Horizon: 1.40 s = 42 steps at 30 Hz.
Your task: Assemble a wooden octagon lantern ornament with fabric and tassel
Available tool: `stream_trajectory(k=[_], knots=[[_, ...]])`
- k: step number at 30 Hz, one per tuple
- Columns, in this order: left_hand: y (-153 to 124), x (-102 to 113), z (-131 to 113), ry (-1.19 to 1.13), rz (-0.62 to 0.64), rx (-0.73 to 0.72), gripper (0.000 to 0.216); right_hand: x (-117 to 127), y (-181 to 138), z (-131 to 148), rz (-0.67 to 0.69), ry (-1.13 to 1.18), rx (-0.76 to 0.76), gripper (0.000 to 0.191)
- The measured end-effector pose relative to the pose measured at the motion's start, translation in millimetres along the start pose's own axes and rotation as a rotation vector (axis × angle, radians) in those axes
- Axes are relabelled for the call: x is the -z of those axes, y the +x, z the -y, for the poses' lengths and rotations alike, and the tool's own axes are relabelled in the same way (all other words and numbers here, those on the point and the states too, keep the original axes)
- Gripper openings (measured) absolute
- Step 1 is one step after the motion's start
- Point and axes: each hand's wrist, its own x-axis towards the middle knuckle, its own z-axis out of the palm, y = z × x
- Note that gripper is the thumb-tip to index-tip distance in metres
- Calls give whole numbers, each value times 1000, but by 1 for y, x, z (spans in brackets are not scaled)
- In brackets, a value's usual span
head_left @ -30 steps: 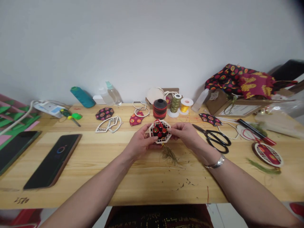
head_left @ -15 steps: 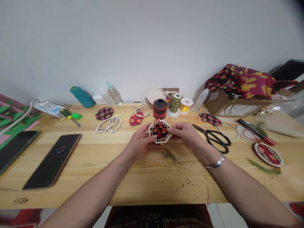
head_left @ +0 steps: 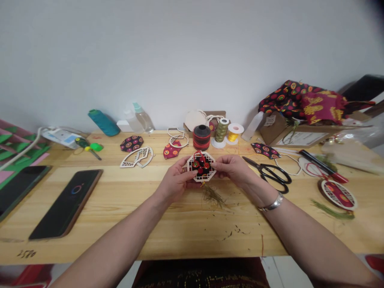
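Between my hands is an octagonal pendant [head_left: 201,167] with a pale lattice frame over dark patterned fabric. A red cord loop lies across its face, and an olive tassel [head_left: 213,195] hangs from its lower edge. My left hand [head_left: 177,178] grips the left side, thumb on the front and fingers behind. At the right edge, my right hand [head_left: 232,169] pinches the pendant between thumb and fingers. Black-handled scissors [head_left: 273,176] lie just right of my right hand. A red-and-black thread spool [head_left: 202,138] stands directly behind the pendant.
Two phones [head_left: 67,204] lie at left. Lattice frames [head_left: 138,157] and fabric pieces [head_left: 132,143] are spread behind my hands. An oval pendant [head_left: 339,195] rests at right, before a fabric-topped cardboard box [head_left: 297,134]. Bottles [head_left: 143,119] and green thread [head_left: 221,130] stand by the wall.
Almost nothing differs. The pendant and its tassel have shifted very slightly left, with both hands keeping their hold.
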Motion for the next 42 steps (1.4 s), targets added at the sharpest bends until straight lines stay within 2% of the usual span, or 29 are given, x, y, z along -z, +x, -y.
stream_trajectory(k=[12, 20, 23, 25, 28, 29, 31, 33, 36, 42], knots=[[0, 1, -1, 20, 15, 6, 56, 10, 6, -1, 141, 102, -121, 30], [1, 3, -1, 32, -1, -9, 58, 10, 4, 3, 99, 61, -122, 40], [1, 3, -1, 32, -4, -2, 59, 7, 3, 4, 13, -25, -105, 51], [1, 3, -2, 39, -2, 14, 59, 6, 3, 3, -136, -165, 20, 52], [-1, 2, -2, 61, -2, 56, 60, 5, 2, 2, -374, -462, 482, 28], [-1, 2, -2, 68, 2, 76, 60, 5, 1, 2, -394, -560, 652, 21], [-2, 2, -2, 79, 20, 120, 61, 4, -1, 3, -342, -721, 897, 23], [-3, 2, -1, 92, 47, 159, 60, 4, -4, 5, -237, -827, 993, 27], [-3, 5, 2, 114, 112, 185, 57, 3, -6, 7, -109, -844, 931, 30], [-3, 7, 4, 143, 181, 206, 58, 10, -8, 13, 63, -705, 614, 41]])
